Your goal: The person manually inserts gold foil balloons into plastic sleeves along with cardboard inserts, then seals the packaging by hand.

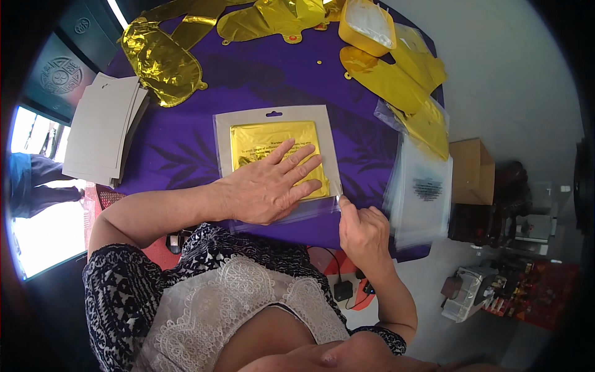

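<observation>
A clear plastic bag [297, 212] lies in front of me with a light card [331, 149] inside it, a hanging slot near the card's top edge. Over the card shows a folded gold foil balloon [251, 137], with dark print across it. My left hand [263, 189] rests flat on this package, fingers spread toward the upper right, covering part of the foil. At the lower right corner, my right hand [364, 232] is closed, its thumb and finger pinching the edge of the bag. The bag's open end is nearest my body.
A purple patterned tablecloth [180, 146] covers the table. Light cards [102, 127] are stacked at left, clear bags [421, 198] at right. Gold foil balloons [161, 59] lie along the far side, near a yellow container [367, 25]. A cardboard box [471, 170] stands beyond the right edge.
</observation>
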Demonstrator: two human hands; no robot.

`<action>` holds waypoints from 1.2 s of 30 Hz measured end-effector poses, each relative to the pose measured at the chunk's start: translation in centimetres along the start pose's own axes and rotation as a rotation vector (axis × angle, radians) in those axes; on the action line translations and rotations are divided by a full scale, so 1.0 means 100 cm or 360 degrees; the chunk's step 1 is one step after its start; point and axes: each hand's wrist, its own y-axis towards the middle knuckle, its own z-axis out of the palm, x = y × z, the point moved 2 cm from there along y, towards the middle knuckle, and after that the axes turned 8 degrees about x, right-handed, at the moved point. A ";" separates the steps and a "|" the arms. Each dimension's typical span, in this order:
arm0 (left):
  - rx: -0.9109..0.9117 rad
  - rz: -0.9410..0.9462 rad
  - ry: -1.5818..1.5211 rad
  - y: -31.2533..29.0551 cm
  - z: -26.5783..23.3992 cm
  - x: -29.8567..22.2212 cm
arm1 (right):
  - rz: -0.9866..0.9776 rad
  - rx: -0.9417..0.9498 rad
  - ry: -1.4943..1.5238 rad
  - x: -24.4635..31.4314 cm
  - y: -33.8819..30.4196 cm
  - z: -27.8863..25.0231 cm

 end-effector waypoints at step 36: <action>0.0055 -0.0027 -0.0102 0.002 -0.001 0.000 | -0.0168 0.0040 0.0383 -0.022 0.002 0.000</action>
